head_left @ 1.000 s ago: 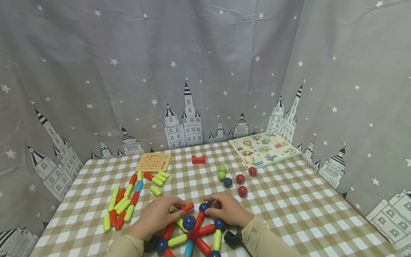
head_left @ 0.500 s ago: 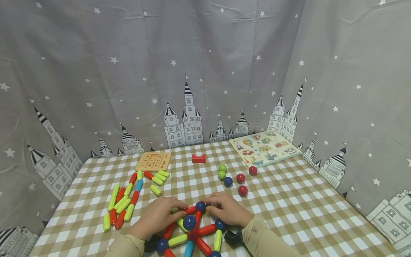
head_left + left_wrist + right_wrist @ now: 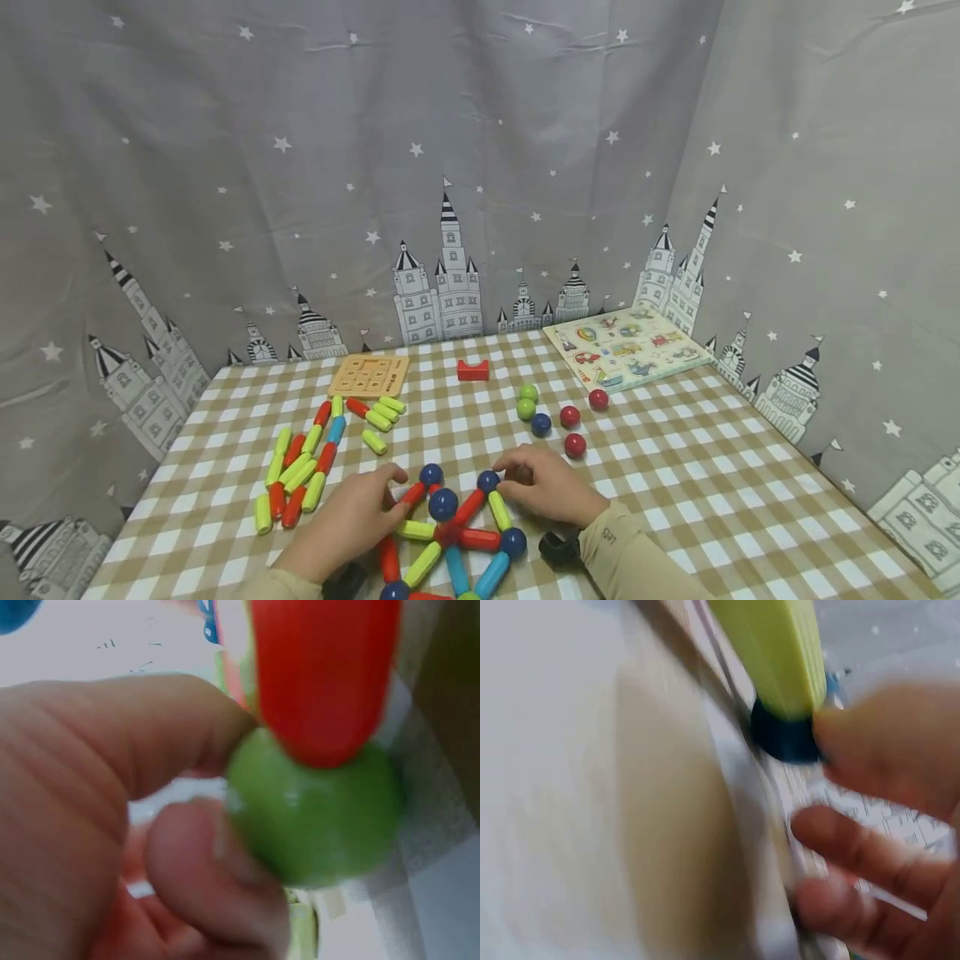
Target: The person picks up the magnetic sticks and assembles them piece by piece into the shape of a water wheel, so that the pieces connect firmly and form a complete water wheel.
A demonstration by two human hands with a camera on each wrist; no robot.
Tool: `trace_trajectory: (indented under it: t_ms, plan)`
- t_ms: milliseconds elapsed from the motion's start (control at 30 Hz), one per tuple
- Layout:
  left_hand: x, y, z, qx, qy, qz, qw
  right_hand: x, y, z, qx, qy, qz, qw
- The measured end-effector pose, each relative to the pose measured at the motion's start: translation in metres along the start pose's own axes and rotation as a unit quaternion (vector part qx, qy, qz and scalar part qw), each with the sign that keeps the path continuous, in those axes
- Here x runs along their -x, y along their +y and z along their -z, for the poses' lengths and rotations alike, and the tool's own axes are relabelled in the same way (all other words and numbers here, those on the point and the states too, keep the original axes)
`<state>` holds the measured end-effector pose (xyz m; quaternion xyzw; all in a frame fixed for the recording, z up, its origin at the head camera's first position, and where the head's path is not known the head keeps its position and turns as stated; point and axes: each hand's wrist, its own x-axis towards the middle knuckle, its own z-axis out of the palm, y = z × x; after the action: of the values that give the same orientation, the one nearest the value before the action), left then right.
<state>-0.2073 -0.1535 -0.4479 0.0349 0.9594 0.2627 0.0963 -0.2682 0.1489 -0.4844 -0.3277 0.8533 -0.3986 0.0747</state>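
A wheel-shaped build of magnetic rods and balls (image 3: 450, 533) lies at the table's near edge, a blue ball (image 3: 443, 505) over its red centre. At its left rim, my left hand (image 3: 348, 517) pinches a green ball (image 3: 315, 814) between thumb and finger; a red rod (image 3: 326, 675) joins this ball. The head view hides that ball behind the hand. My right hand (image 3: 551, 487) is at the right rim, a fingertip touching a blue ball (image 3: 784, 735) at the end of a yellow-green rod (image 3: 776, 652). Its other visible fingers (image 3: 855, 851) are apart from the ball.
Loose rods (image 3: 300, 467) lie in rows at the left. Several loose balls (image 3: 570, 417) are at the right. Behind them are a number puzzle (image 3: 369, 376), a red block (image 3: 472, 371) and a picture board (image 3: 628, 346) on the checked cloth (image 3: 675, 483). A curtain backs the table.
The wheel has turned counterclockwise under my hands. The blue ball formerly by the right hand is now farther left, and another blue ball stands there. The head view has shifted slightly.
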Motion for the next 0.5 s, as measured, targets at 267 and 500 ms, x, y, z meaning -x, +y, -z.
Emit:
trace_trajectory:
  t_ms: [267, 500]
  plan:
    - [0.008, -0.004, 0.01, 0.061, -0.021, -0.008, 0.9979, 0.0, 0.0, 0.001, -0.007, 0.001, -0.002, 1.0]
    - [-0.023, -0.04, 0.026, -0.057, 0.086, -0.066, 0.9925, -0.002, 0.0, -0.006, -0.011, 0.006, -0.003, 0.9999]
